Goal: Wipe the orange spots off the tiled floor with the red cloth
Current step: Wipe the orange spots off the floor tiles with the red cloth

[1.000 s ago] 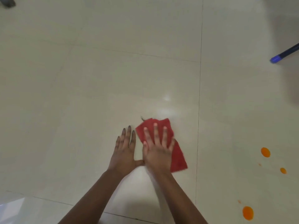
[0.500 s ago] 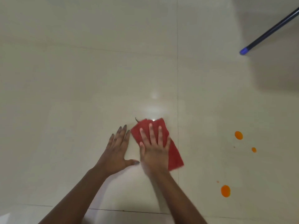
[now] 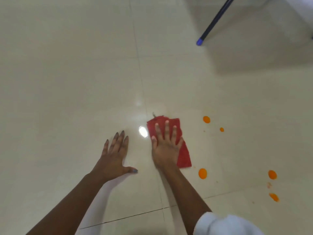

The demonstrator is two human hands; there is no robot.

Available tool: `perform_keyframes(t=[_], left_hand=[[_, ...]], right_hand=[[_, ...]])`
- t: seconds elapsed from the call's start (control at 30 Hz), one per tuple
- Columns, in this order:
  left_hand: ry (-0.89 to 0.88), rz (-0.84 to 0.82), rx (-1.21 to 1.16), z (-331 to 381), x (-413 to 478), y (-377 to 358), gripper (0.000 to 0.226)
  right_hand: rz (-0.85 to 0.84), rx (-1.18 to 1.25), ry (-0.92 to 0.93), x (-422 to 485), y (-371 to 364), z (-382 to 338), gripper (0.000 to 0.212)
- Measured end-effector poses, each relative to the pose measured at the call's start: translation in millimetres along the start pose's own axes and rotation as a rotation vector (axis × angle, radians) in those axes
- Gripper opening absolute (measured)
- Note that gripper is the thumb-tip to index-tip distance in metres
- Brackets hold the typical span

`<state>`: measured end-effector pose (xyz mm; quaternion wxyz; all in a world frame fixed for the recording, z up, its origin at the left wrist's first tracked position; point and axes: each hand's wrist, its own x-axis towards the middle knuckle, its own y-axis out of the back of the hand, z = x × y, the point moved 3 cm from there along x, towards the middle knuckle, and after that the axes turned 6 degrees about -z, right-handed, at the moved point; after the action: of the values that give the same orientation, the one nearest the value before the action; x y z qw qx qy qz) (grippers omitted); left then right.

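Note:
A folded red cloth (image 3: 183, 154) lies flat on the cream tiled floor (image 3: 84, 73). My right hand (image 3: 166, 146) presses on it with straight, spread fingers. My left hand (image 3: 114, 157) rests flat on the bare tile to the cloth's left, apart from it. Several orange spots mark the floor to the right: one (image 3: 206, 119) and a small one (image 3: 221, 129) beyond the cloth's far right corner, one (image 3: 202, 173) just off its near right corner, two more (image 3: 272, 174) (image 3: 274, 196) farther right.
A dark blue pole (image 3: 213, 22) slants down to the floor at the upper right, its blue tip touching the tile. A white object (image 3: 296, 12) casts a shadow behind it. A white sleeve (image 3: 225, 224) shows at the bottom right.
My right hand has slid the cloth to the right across a tile joint, close to the orange spots. My hands have moved apart. The view has shifted right, showing more spots.

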<state>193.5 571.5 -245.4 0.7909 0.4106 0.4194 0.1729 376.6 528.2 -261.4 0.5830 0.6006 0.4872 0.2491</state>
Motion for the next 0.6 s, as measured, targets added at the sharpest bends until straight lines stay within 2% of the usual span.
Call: perform_keyframes(t=[0.13,0.2,0.3,0.4,0.47,0.5,0.53,0.6], left_hand=[[-0.115,-0.037,0.059,42.8,22.0,-4.3,0.135],[-0.167,-0.051,0.079,68.1,36.0,-3.6,0.132],[-0.162,-0.063,0.064,95.8,62.3,4.8,0.136],[-0.159,-0.105,0.157,115.3,82.4,5.6,0.136],[-0.134,-0.150,0.174,131.2,87.8,-1.8,0.135],[-0.122,-0.171,0.184,137.1,88.7,-5.8,0.136],[-0.112,-0.181,0.191,140.4,89.3,-7.9,0.136],[-0.097,-0.187,0.187,141.4,95.7,-4.9,0.136]], right_hand=[[0.025,0.052,-0.139,-50.5,-3.7,30.7,0.054],[-0.053,0.057,-0.074,-56.4,-4.1,26.8,0.051],[0.051,-0.028,0.062,-0.5,22.8,56.5,0.049],[0.004,0.047,-0.215,31.7,42.4,128.8,0.052],[0.046,0.131,-0.415,8.3,38.3,159.1,0.053],[0.061,0.143,-0.456,-9.3,34.5,155.1,0.053],[0.092,0.134,-0.431,-23.0,27.8,140.5,0.054],[0.060,0.107,-0.265,-24.7,19.4,106.4,0.056]])
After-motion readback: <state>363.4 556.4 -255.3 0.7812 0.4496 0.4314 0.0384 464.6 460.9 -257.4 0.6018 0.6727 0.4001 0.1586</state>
